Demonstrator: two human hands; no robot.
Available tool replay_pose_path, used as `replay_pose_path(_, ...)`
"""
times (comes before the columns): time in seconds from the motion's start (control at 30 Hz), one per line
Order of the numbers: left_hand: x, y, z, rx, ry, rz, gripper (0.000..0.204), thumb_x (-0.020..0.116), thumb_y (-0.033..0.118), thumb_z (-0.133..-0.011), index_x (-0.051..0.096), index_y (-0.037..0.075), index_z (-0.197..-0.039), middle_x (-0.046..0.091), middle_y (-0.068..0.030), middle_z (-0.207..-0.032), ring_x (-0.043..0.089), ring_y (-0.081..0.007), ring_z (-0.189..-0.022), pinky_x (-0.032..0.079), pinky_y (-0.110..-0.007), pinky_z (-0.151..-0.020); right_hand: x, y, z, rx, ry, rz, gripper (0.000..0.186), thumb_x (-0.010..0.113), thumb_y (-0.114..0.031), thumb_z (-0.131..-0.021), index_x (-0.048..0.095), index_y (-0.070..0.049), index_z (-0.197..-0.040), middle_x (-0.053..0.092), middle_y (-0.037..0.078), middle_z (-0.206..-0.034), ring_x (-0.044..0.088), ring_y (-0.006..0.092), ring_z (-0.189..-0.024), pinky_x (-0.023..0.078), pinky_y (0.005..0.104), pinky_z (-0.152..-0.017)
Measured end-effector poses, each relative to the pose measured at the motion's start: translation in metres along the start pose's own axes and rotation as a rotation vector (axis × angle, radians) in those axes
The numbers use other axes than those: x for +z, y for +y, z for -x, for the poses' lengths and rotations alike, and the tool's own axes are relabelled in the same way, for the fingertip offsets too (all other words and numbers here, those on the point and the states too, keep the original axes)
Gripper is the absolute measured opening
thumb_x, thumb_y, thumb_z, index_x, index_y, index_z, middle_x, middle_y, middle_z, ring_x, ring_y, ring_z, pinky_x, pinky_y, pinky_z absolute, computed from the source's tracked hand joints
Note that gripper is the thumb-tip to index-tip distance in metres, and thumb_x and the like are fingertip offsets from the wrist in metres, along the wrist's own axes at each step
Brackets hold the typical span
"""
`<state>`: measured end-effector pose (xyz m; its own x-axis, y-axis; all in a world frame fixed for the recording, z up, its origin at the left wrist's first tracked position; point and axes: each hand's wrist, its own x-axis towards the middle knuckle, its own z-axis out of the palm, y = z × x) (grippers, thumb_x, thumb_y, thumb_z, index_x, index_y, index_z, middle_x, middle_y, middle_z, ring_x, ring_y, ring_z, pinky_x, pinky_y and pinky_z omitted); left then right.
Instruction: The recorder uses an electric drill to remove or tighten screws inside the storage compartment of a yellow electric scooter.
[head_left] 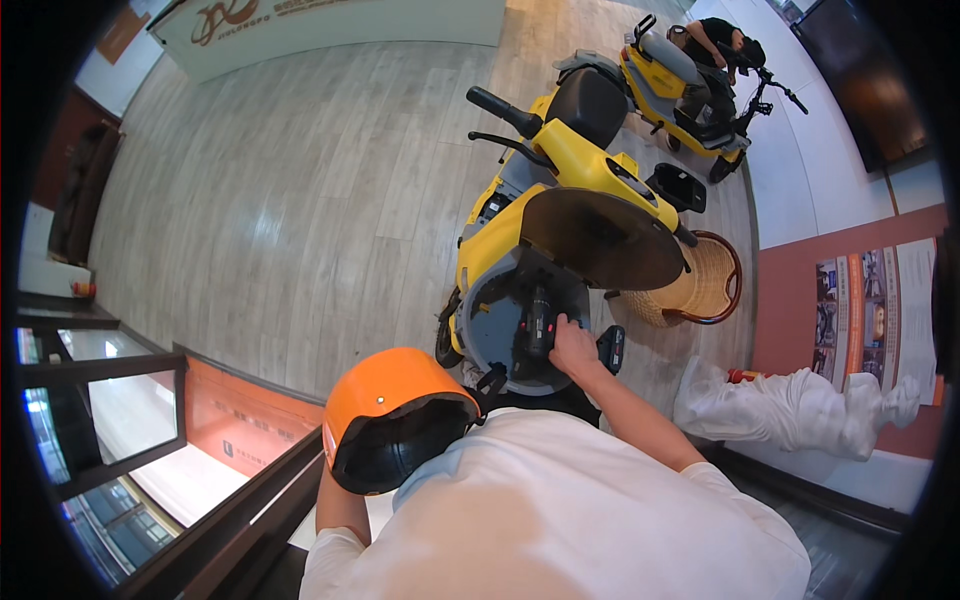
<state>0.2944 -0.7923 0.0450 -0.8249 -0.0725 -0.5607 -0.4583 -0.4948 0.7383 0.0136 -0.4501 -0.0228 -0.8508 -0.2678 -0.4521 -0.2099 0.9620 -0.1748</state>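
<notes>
An orange helmet (380,390) with a dark lining is held at my lower left; my left forearm (340,510) rises to it, with the fingers hidden behind the shell. My right hand (572,346) grips a black cordless drill (538,318), its battery base (612,349) to the right of the fingers. The drill is over the grey open front compartment (485,330) of a yellow scooter (595,165). A dark round lid (600,235) stands raised above that compartment.
A wicker chair (665,295) and black box (678,188) sit right of the scooter. Behind, another person (720,45) bends over a second yellow scooter (650,70). White cloth (750,405) lies at right. A dark-framed glass door (120,420) is at lower left.
</notes>
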Motion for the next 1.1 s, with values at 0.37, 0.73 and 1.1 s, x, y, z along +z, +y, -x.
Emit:
replay_pose_path(0.37, -0.005, -0.01, 0.008, -0.053, 0.017, -0.015, 0.034, 0.056, 0.021, -0.084, 0.058, -0.002, -0.109, 0.061, -0.0055, -0.102, 0.058, -0.0142, -0.087, 0.047, -0.027, -0.076, -0.006, -0.001, 0.003, -0.023, 0.011, 0.018, 0.041, 0.062, -0.005, -0.064, 0.046, 0.002, -0.101, 0.056, 0.023, -0.098, 0.059, 0.0408, -0.087, 0.049, 0.0461, -0.077)
replay_pose_path(0.73, -0.007, -0.021, 0.006, -0.099, 0.017, -0.02, 0.032, 0.055, 0.02, -0.085, 0.058, -0.002, -0.108, 0.061, -0.0053, -0.101, 0.058, -0.0139, -0.087, 0.047, -0.027, -0.076, -0.015, -0.004, 0.005, -0.056, 0.002, 0.152, 0.05, 0.064, -0.005, -0.064, 0.044, 0.002, -0.109, 0.056, 0.024, -0.098, 0.061, 0.0386, -0.083, 0.051, 0.0441, -0.072)
replay_pose_path(1.1, -0.013, -0.017, 0.004, -0.172, 0.023, -0.061, 0.031, 0.053, 0.019, -0.085, 0.058, -0.002, -0.107, 0.062, -0.0052, -0.101, 0.058, -0.0136, -0.086, 0.047, -0.026, -0.075, -0.03, -0.015, 0.018, -0.219, 0.109, 0.318, 0.062, 0.06, -0.008, -0.07, 0.039, 0.001, -0.127, 0.057, 0.019, -0.087, 0.064, 0.0322, -0.068, 0.053, 0.0371, -0.061)
